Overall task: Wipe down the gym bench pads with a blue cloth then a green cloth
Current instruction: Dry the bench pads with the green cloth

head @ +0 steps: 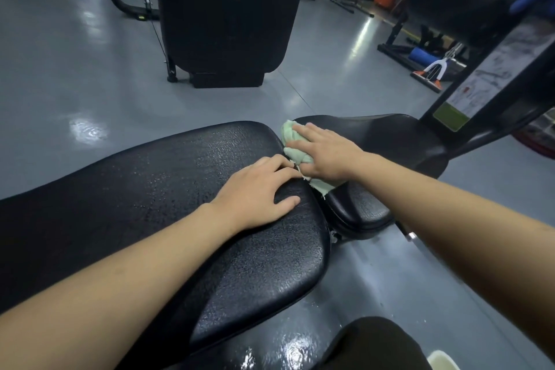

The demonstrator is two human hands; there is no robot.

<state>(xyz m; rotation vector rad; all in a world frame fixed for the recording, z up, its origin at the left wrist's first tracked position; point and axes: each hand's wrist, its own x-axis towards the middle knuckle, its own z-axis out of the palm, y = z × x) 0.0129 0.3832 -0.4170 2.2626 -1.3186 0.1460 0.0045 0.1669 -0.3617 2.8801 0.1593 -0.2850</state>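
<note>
A long black bench pad (168,189) runs from the left edge to the middle, its surface speckled with wet drops. A smaller black seat pad (384,138) adjoins it on the right. A pale green cloth (292,137) lies bunched over the gap between the two pads. My right hand (324,153) presses flat on the cloth with straight fingers. My left hand (258,192) rests flat on the end of the long pad, fingertips beside the cloth. No blue cloth is in view.
Glossy grey floor (75,84) surrounds the bench, with wet patches near the bottom. A tall black padded machine (228,9) stands behind. A black frame with an instruction placard (492,75) rises at right. My dark-clad knee (375,345) is at the bottom.
</note>
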